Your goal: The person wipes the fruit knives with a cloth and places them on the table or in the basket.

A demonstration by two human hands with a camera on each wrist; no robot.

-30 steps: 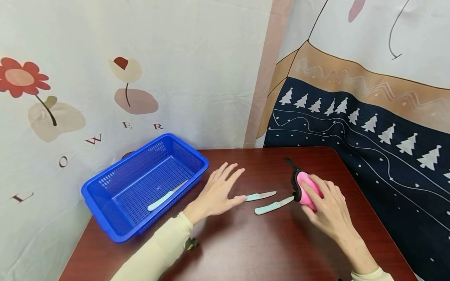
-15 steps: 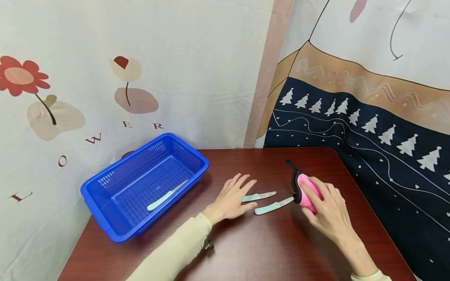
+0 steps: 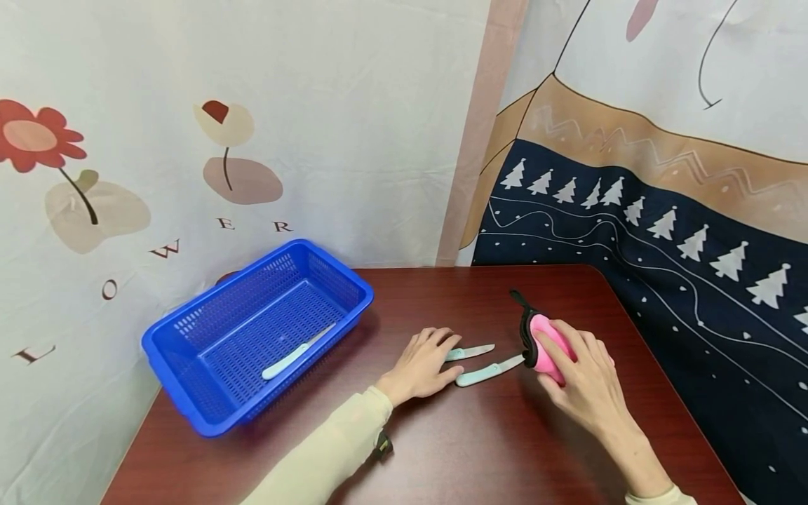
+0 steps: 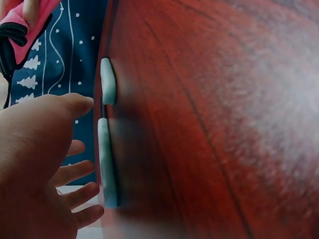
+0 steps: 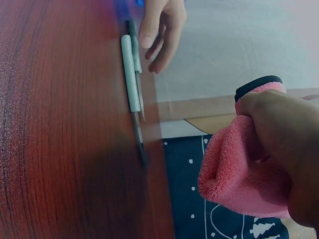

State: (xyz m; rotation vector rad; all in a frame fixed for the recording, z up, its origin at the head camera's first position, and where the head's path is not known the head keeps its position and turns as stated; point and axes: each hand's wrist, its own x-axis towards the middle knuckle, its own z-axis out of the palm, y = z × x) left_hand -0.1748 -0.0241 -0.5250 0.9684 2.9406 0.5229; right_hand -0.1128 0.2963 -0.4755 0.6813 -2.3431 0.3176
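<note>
Two small knives with pale mint handles lie on the table, the far knife (image 3: 472,351) and the near knife (image 3: 481,376), blades toward the right. My left hand (image 3: 419,370) is over the handle end of the far knife, fingers loosely bent; the left wrist view shows a gap between the thumb and the handles. My right hand (image 3: 587,382) grips a bunched pink fluffy cloth (image 3: 544,342) with black edging and a hanging loop. This cloth (image 5: 239,174) is held above the table, close to the near knife's tip.
On the left stands a blue perforated plastic basket (image 3: 189,410) with another mint-handled knife (image 3: 292,359) inside. The reddish-brown table (image 3: 480,449) meets a pale printed curtain (image 3: 353,126) at the back and a dark blue tree-patterned one (image 3: 663,294) at the right.
My left hand has moved right and lower, from beside the basket to the knife handles, its fingers less spread. The right hand and cloth have stayed almost still.
</note>
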